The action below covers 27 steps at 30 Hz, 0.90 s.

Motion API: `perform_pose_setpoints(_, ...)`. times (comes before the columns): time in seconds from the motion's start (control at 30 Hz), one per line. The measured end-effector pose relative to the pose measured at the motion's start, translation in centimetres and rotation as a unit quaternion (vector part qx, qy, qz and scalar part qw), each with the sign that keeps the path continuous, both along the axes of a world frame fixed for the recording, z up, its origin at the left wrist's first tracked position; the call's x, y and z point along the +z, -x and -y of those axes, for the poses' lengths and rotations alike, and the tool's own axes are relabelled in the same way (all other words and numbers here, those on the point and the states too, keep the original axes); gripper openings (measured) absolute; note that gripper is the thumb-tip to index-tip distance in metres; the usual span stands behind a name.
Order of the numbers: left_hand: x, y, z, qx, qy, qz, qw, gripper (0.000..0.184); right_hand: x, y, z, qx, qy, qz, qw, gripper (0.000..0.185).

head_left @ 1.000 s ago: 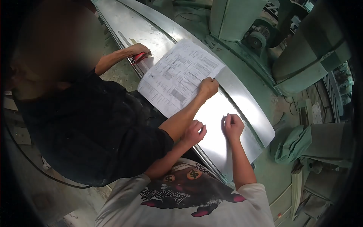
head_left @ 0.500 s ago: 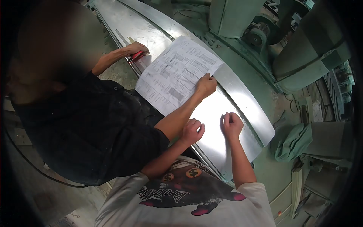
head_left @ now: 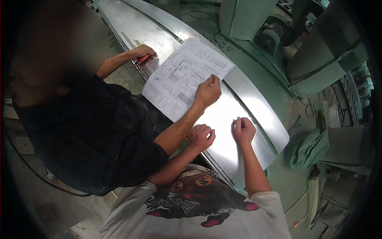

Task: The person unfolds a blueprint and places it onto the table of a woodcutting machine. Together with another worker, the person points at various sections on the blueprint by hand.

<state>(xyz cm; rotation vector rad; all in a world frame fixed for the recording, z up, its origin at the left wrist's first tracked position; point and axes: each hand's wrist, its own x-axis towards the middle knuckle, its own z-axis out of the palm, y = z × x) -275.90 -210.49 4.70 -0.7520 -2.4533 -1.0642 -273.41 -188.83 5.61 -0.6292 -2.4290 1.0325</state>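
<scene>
My left hand (head_left: 201, 138) is loosely curled above the near edge of a shiny metal panel (head_left: 223, 119), with nothing visible in it. Over the same panel, my right hand (head_left: 244, 130) has its fingers drawn together; whatever may be between them is hidden. Beyond my hands lies a large printed sheet of drawings (head_left: 179, 75), close to the co-worker's right hand (head_left: 209, 91). The co-worker's left hand (head_left: 144, 51) rests at the panel's edge around a red tool (head_left: 145, 59), partly covered by the fingers.
A person in a dark shirt (head_left: 99, 139) stands close on my left, one arm reaching across in front of mine. Large cylindrical housings (head_left: 246, 18) and a motor (head_left: 271, 36) stand beyond the panel. A green bag (head_left: 308, 149) sits at the right.
The co-worker's right hand has lifted from the sheet's right edge and moved left, over the paper. My own hands have barely moved.
</scene>
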Motion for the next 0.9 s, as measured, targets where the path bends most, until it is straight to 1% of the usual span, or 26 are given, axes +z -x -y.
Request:
perform_pose_setpoints(0.23, 0.2, -0.1, -0.2, 0.004, 0.006, 0.015, 1.0, 0.025, 0.5, 0.1, -0.2, -0.005, 0.0, 0.015, 1.0, 0.024)
perform_pose_setpoints(0.33, -0.6, -0.4, -0.5, 0.0, -0.029, 0.01, 1.0, 0.025, 0.3, 0.0, -0.3, 0.004, -0.014, 0.011, 1.0, 0.025)
perform_pose_setpoints(0.37, -1.5, -0.6, -0.7, -0.005, -0.069, 0.054, 0.996, 0.025, 0.3, 0.0, -0.3, 0.003, -0.014, 0.01, 1.0, 0.025)
perform_pose_setpoints(0.47, -2.9, -1.1, -0.6, -0.023, -0.095, 0.117, 0.988, 0.024, 0.0, 0.1, -0.4, 0.006, -0.011, 0.005, 1.0, 0.024)
perform_pose_setpoints(0.53, -3.2, -1.1, -0.6, -0.031, -0.106, 0.096, 0.989, 0.024, 0.2, 0.1, -0.4, 0.006, -0.01, 0.002, 1.0, 0.024)
perform_pose_setpoints(0.6, -3.0, -1.3, -0.7, -0.033, -0.103, 0.079, 0.991, 0.023, 0.9, 0.1, -0.1, -0.007, 0.016, 0.007, 1.0, 0.024)
perform_pose_setpoints(0.7, -1.5, -2.0, -0.3, -0.047, -0.087, 0.054, 0.994, 0.022, 0.7, 0.1, -0.4, 0.003, -0.005, 0.005, 1.0, 0.024)
perform_pose_setpoints(0.83, -0.9, -3.6, 0.5, -0.053, -0.051, 0.033, 0.997, 0.023, 0.3, 0.2, -0.5, -0.003, -0.009, 0.004, 1.0, 0.024)
perform_pose_setpoints(0.9, -0.7, -4.0, 0.7, -0.05, -0.047, 0.036, 0.997, 0.023, 0.4, 0.2, -0.6, 0.018, -0.03, 0.011, 0.999, 0.024)
